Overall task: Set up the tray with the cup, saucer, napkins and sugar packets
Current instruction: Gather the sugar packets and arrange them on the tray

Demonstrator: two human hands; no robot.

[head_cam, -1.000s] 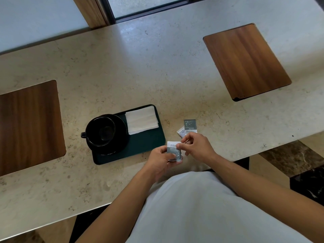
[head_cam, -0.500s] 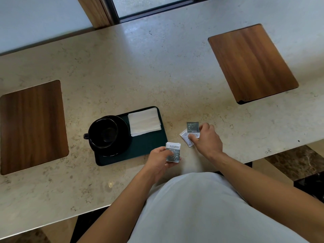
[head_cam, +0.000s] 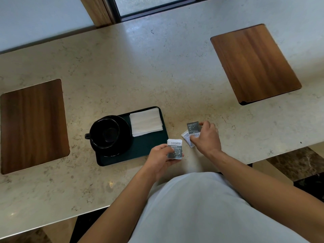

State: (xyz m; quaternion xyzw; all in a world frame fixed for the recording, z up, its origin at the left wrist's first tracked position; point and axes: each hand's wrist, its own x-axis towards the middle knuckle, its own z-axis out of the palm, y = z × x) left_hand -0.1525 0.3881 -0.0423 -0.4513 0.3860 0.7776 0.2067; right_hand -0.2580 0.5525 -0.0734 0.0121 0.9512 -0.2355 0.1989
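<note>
A dark green tray (head_cam: 149, 148) lies on the stone counter. On its left stands a black cup (head_cam: 105, 133) on a black saucer (head_cam: 125, 135), and white napkins (head_cam: 146, 121) lie at its back right. My left hand (head_cam: 162, 157) holds a small stack of grey and white sugar packets (head_cam: 174, 149) just off the tray's right front corner. My right hand (head_cam: 206, 137) rests on the counter to the right, its fingers pinching two loose sugar packets (head_cam: 192, 128) that lie there.
Two wooden inlays sit in the counter, one at the left (head_cam: 33, 125) and one at the back right (head_cam: 254, 62). The counter's front edge runs close to my body. A window frame (head_cam: 112, 9) stands behind the counter.
My right hand left the stack in my left hand, moved right and came down on the loose packets on the counter. My left hand kept its stack.
</note>
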